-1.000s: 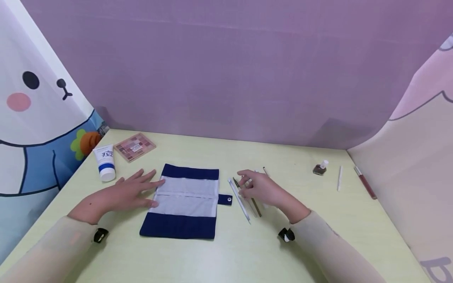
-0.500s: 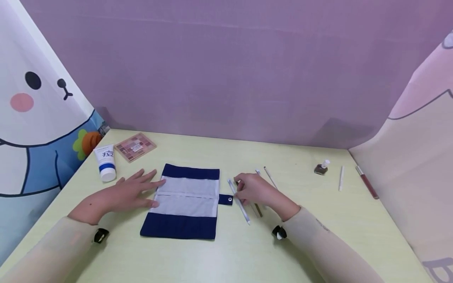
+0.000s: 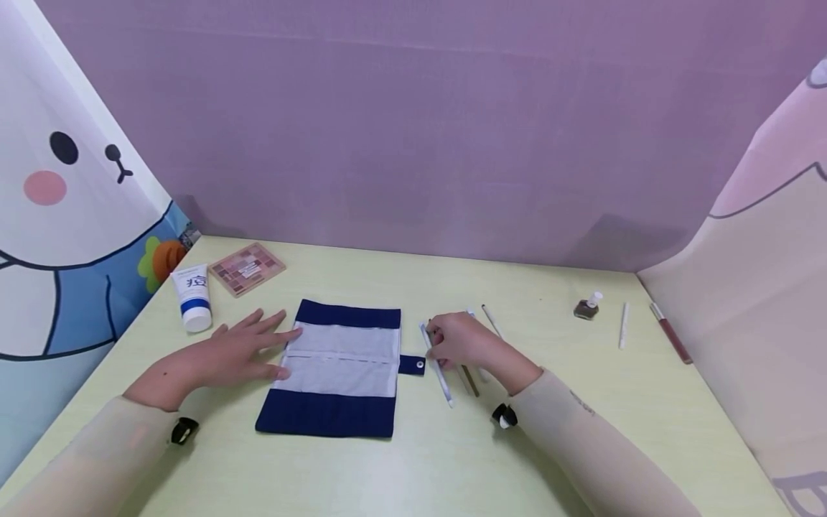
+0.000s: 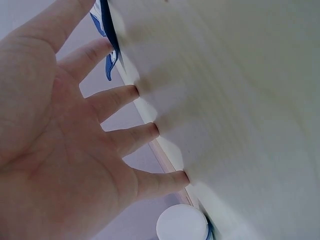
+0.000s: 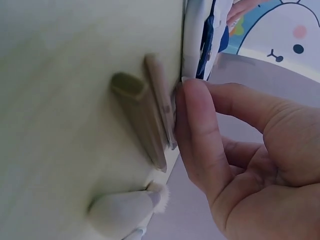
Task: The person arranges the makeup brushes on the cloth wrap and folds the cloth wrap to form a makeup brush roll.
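The tube (image 3: 192, 298) sits near the left hand (image 3: 226, 355), whose fingers are spread wide, gripping nothing; index and thumb touch the left edge of the pouch (image 3: 342, 377). Held only there, the pouch could skid or wrinkle if tugged. It lies flat on the table (image 3: 323, 474), its strap (image 3: 410, 365) jutting right, near the white stick (image 3: 444, 389); dragged leftward, the stick could snag there. The right hand (image 3: 468, 341) is curled, thumb and finger pinching the white stick, which could swivel if caught off-balance. Just right, the brown stick (image 3: 471, 382) could roll if the fingers brush it.
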Available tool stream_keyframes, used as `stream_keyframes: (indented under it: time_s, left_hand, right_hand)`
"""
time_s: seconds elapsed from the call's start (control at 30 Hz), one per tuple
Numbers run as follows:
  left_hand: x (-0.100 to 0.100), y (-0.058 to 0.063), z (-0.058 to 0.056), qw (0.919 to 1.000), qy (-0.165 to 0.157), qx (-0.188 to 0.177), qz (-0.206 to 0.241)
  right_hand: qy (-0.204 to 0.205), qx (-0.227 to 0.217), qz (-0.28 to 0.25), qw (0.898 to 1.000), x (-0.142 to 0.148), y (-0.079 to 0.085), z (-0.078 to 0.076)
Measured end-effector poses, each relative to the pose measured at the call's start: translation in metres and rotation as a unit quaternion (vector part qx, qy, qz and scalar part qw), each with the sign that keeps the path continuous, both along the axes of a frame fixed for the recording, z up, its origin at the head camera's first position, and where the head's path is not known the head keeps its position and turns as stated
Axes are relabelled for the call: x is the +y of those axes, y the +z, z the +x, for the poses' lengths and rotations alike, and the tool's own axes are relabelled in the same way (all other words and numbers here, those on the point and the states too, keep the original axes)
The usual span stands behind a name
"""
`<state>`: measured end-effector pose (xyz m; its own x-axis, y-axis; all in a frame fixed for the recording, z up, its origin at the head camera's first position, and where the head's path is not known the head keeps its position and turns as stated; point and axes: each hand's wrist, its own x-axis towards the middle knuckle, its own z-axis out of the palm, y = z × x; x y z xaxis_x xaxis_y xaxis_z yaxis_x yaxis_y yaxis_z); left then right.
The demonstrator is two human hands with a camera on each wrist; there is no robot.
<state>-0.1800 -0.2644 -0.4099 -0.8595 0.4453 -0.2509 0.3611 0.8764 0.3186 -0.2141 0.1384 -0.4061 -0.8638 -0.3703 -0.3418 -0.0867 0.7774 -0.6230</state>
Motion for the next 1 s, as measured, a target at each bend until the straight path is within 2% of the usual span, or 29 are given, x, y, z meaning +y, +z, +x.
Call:
stream_keyframes:
  time_s: [0.17,0.4,0.8,1.0]
  left_hand:
    - [0.001,0.000,0.001,1.0000,0.001,0.006,0.000]
    - [0.001,-0.001,0.002,1.0000,0.001,0.005,0.003]
    - [0.000,-0.001,0.002,1.0000,-0.003,0.006,0.002]
    - [0.000,-0.002,0.000,1.0000,-0.005,0.006,0.001]
  right_hand:
    - [0.015,0.005,0.006,1.000,-0.003,0.002,0.000]
    - [0.027,-0.006,-0.012,1.000,-0.003,-0.003,-0.004]
    - [0.104,0.028,-0.007,0.994,0.003,-0.004,-0.009]
    - [0.101,0.051,0.007,0.994,0.002,-0.004,-0.010]
